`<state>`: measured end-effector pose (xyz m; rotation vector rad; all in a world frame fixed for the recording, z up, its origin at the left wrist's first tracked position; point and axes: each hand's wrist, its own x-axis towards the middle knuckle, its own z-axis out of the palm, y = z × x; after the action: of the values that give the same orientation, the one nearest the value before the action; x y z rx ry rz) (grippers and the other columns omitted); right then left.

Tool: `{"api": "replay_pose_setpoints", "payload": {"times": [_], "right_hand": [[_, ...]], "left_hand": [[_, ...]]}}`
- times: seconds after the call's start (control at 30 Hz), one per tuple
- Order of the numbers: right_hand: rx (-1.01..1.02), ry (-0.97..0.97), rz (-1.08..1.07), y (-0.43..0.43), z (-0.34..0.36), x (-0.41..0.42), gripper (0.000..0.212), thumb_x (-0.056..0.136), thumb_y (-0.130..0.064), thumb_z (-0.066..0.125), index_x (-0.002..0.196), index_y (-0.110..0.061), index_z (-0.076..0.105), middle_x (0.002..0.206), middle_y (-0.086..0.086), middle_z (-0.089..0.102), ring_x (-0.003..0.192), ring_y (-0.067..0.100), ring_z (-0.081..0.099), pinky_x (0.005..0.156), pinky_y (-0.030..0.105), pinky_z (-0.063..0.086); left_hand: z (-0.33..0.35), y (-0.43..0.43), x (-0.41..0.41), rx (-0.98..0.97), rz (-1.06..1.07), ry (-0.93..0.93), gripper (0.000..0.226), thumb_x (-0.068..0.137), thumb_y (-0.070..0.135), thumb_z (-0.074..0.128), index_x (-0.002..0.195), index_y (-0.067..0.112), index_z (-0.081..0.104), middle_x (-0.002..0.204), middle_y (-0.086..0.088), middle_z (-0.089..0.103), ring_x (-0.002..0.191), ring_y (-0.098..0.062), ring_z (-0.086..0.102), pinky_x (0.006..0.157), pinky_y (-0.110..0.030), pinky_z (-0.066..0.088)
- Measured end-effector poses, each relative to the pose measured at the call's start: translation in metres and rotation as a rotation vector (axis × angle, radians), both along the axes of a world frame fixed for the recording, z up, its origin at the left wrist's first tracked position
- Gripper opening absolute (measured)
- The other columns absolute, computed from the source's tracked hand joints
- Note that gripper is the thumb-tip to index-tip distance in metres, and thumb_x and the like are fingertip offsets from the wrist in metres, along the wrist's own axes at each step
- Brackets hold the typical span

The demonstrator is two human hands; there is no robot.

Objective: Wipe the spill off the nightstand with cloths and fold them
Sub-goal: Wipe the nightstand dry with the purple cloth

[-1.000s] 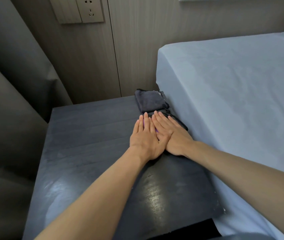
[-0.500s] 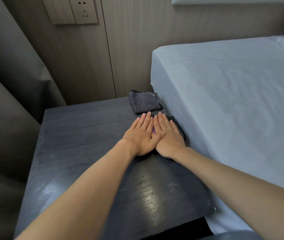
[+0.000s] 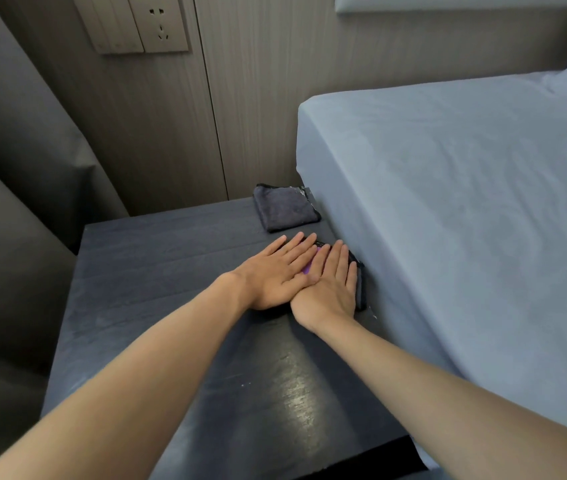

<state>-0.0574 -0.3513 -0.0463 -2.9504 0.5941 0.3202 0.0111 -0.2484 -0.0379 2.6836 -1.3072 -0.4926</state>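
Fingers straight, together, flat: left hand and right hand press dark cloth on nightstand; folded grey cloth just behind, beside bed.

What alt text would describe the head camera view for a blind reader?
The left hand and right hand press flat, side by side, on a cloth on a dark nightstand beside a bed. A folded grey cloth lies behind them.

A charcoal-grey cloth with black edging and a purple cloth lie on a dark, streak-grained counter beside a pale blue bed sheet and grey-brown striped wall panelling.
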Motion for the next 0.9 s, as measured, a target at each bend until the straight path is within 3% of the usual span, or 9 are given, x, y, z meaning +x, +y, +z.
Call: {"api": "replay_pose_setpoints", "payload": {"times": [0.2,0.33,0.9], "right_hand": [[0.040,-0.027,-0.169,0.036,0.000,-0.018,0.077,0.100,-0.037,0.024,0.152,-0.002,-0.020,0.161,0.019,-0.026,0.149,0.030,-0.027,0.120,0.047,-0.016],[0.087,-0.035,-0.236,0.065,0.004,-0.029,0.073,0.103,-0.040,0.018,0.152,-0.001,-0.019,0.161,0.020,-0.028,0.148,0.030,-0.028,0.120,0.047,-0.017],[0.108,-0.068,-0.131,0.155,0.003,-0.058,0.072,0.104,-0.042,0.015,0.153,0.000,-0.018,0.161,0.020,-0.027,0.149,0.031,-0.027,0.120,0.048,-0.016]], "left_hand": [[-0.001,0.023,-0.001,0.004,-0.129,-0.051,0.068,0.094,0.055,0.000,0.157,0.028,-0.005,0.164,0.011,-0.015,0.147,-0.011,-0.025,0.119,-0.035,-0.018],[0.003,0.048,-0.008,0.009,-0.169,-0.034,0.068,0.093,0.058,-0.001,0.156,0.033,-0.006,0.163,0.014,-0.015,0.147,-0.011,-0.027,0.119,-0.036,-0.019],[0.007,0.145,-0.046,0.046,-0.046,-0.023,0.070,0.091,0.061,-0.003,0.155,0.033,-0.010,0.162,0.016,-0.018,0.146,-0.008,-0.028,0.117,-0.033,-0.023]]}}
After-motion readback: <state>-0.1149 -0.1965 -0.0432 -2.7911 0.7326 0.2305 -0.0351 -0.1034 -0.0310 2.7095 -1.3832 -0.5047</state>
